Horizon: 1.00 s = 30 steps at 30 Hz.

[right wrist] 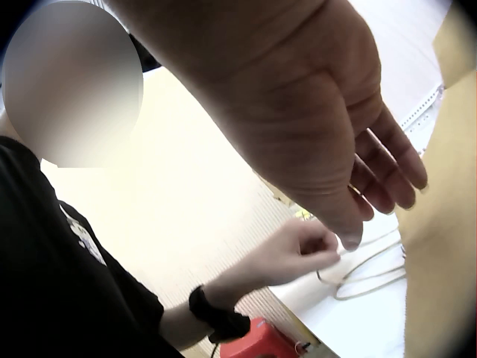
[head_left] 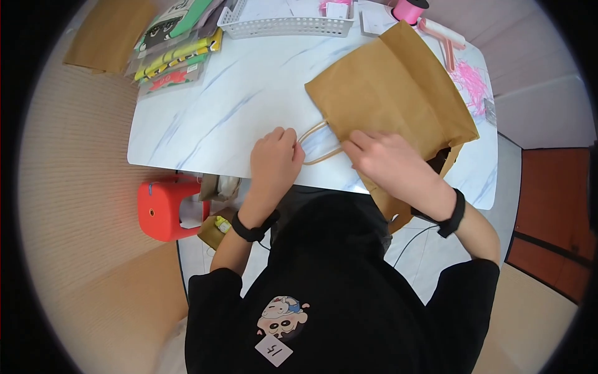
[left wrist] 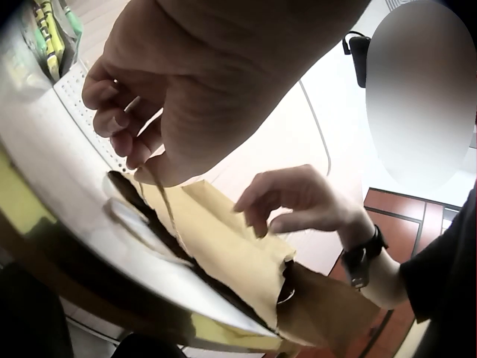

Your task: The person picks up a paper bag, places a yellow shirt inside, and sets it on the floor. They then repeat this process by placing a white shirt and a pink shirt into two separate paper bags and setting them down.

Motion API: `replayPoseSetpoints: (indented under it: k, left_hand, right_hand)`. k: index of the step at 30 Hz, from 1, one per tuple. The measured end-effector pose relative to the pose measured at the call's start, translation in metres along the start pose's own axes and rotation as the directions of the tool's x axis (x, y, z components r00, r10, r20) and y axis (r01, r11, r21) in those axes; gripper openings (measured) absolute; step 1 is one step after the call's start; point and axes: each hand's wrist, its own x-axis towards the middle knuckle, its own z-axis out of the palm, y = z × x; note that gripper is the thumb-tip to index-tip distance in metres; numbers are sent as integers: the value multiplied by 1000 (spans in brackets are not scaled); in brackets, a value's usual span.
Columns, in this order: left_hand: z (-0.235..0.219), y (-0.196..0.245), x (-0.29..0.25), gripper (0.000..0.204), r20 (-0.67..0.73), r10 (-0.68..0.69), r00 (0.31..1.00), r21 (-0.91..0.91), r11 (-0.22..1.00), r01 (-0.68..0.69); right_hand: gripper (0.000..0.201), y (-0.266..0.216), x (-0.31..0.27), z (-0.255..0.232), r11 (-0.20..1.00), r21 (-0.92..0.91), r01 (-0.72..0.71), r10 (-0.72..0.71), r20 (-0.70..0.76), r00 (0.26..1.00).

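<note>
A brown paper bag (head_left: pixel 386 87) lies tilted on the marbled table, its rope handles (head_left: pixel 316 129) pointing toward the left hand (head_left: pixel 274 159). The left thumb and fingers pinch the end of a handle, as the left wrist view shows at the handle (left wrist: pixel 165 205). Over the bag's handle edge is the right hand (head_left: pixel 386 159), fingers relaxed; in the right wrist view the right hand (right wrist: pixel 328 142) has its fingers loosely extended beside the bag (right wrist: pixel 443 224), and it grips nothing. Whether its fingertips touch the paper is unclear.
Along the back stand a white basket (head_left: pixel 286 27) and a pink ribbon spool (head_left: pixel 409 10). Packaged items (head_left: pixel 177 56) lie at the back left, pink shreds (head_left: pixel 470 84) at the right. A red stool (head_left: pixel 163 209) is below the table's left edge.
</note>
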Motion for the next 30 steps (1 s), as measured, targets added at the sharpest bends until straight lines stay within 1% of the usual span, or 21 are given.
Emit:
replayPoseSetpoints:
  k: [2,3,4,5,6,8,9,11,12,14,15,16,17,18,20,22,23,24,26,28,30]
  left_hand:
    - [-24,11,8,13,115,-148,982,-372,911,181]
    - [-33,13,13,13,113,-146,983,-377,909,179]
    - [-40,14,18,12,182,-160,970,-699,673,242]
    - [-48,17,24,13,250,-145,957,-902,325,284]
    - [-58,23,29,13,246,-142,959,-906,318,280]
    - [-74,41,40,13,240,-24,970,-928,-298,222]
    - [-77,47,44,13,234,-17,972,-927,-304,218]
    - [-80,59,49,12,56,59,997,-937,-341,73]
    - [-81,64,51,12,54,59,997,-935,-347,72]
    - [-81,72,54,12,-166,74,983,-970,-194,-149]
    - [-81,71,53,12,-166,80,983,-969,-199,-148]
    - [-81,70,52,15,-231,187,955,-956,137,-258]
    - [-80,71,50,18,-255,308,917,-816,440,-375]
    - [-76,71,50,18,-261,314,913,-815,435,-383]
    - [-64,67,47,28,-34,656,754,-370,692,-620]
    - [-53,66,40,29,-10,648,762,-268,732,-626]
    - [-50,63,37,31,16,627,779,-162,770,-617]
    - [-49,57,36,31,25,603,798,-108,795,-597]
    - [-51,48,38,34,254,623,740,-70,774,-629]
    - [-57,54,48,35,232,666,709,9,727,-686]
    - [-47,68,66,39,250,668,701,-62,733,-677]
  right_hand:
    - [22,-2,9,5,998,-58,13,-11,40,999]
    - [19,-3,13,2,999,-38,3,-3,-3,1000]
    - [16,-4,17,-3,1000,-18,-5,4,-46,999]
    - [16,-4,20,-11,1000,-25,-4,3,-42,999]
    - [17,-6,24,-20,999,-32,-9,6,-90,996]
    - [17,-6,23,-39,999,-50,-20,13,-137,990]
    - [17,-5,21,-48,995,-80,-52,40,-147,988]
    - [18,-3,17,-71,990,-116,-85,67,-153,986]
    - [17,1,14,-87,980,-148,-135,107,-186,977]
    - [16,11,6,-114,954,-213,-210,149,-268,952]
    - [16,17,4,-127,939,-249,-238,153,-318,936]
    - [15,23,2,-141,937,-239,-253,172,-313,934]
    - [14,22,4,-159,936,-230,-267,191,-308,932]
    - [16,11,5,-179,920,-151,-361,327,-212,921]
    - [17,11,3,-195,923,-133,-362,326,-235,916]
    - [22,13,-2,-204,917,-90,-389,353,-275,894]
    - [24,25,-9,-204,899,-326,-293,176,-345,922]
    - [23,29,-12,-212,907,-308,-286,187,-315,931]
    - [23,21,-6,-221,935,-267,-234,149,-303,941]
    - [27,17,0,-219,904,22,-427,424,-179,888]
    - [27,13,11,-214,930,-39,-367,357,-154,921]
